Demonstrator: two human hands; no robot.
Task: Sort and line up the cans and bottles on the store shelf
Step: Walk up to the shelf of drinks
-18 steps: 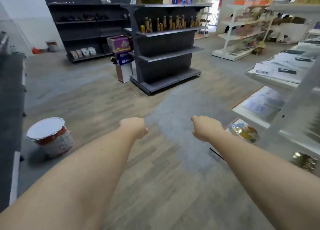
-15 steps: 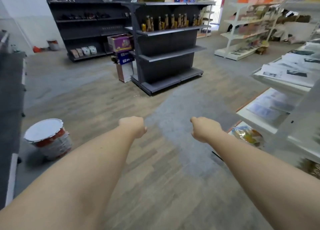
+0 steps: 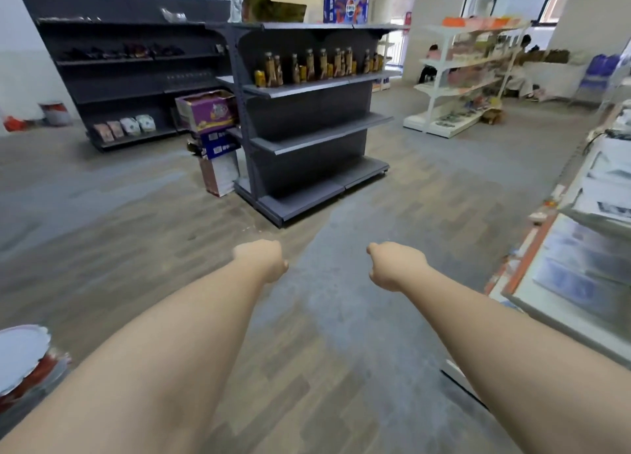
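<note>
Since the earlier frame our view has lifted and come nearer to the dark shelf, and the white-lidded bucket has slid to the lower left edge; our left hand and right hand stay stretched forward, both curled into loose fists and holding nothing. The bottles and cans stand in an uneven row on the upper board of that shelf, well apart from our hands; we judge that we are in the approach step, nothing sorted yet; next we must walk close, open the fingers, and take one bottle.
</note>
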